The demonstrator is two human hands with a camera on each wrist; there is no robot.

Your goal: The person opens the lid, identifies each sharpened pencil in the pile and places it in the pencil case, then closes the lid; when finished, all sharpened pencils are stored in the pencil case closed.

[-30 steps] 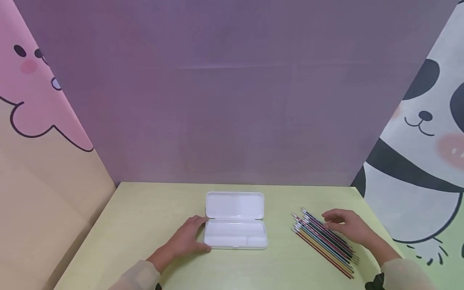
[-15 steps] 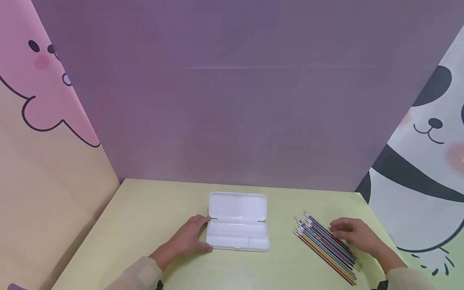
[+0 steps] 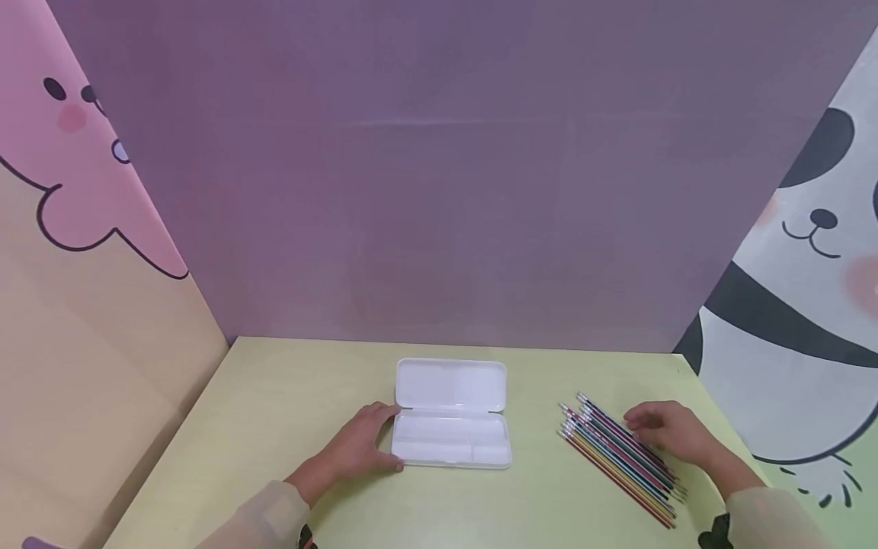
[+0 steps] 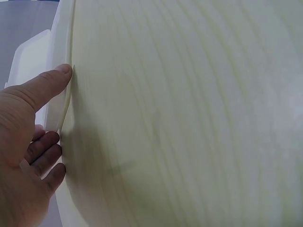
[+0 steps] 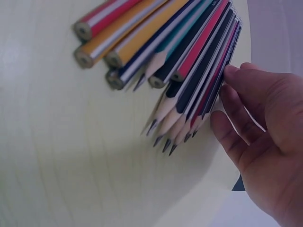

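Note:
A white plastic pencil case [image 3: 451,439] lies on the table with its lid [image 3: 450,384] folded back, the inside bare. My left hand [image 3: 358,446] holds its left end, thumb at the front corner and fingers at the end and back corner. In the left wrist view, the thumb [image 4: 49,85] presses the case's front edge. Right of the case, several striped pencils [image 3: 620,465] lie in a slanted bundle. Loosely bent, my right hand [image 3: 668,431] rests against the bundle's right side; the right wrist view shows its fingertips at the outermost pencils [image 5: 208,92], gripping none.
The pale wooden table [image 3: 439,511] meets a purple backdrop [image 3: 439,191] behind the case. A pink cartoon panel [image 3: 75,168] stands at the left and a panda panel [image 3: 809,320] at the right. Some pencils show sharpened points, others flat ends.
The view has shifted slightly. My right hand has moved a little right along the pencils. The left hand, the case and the bundle keep their places.

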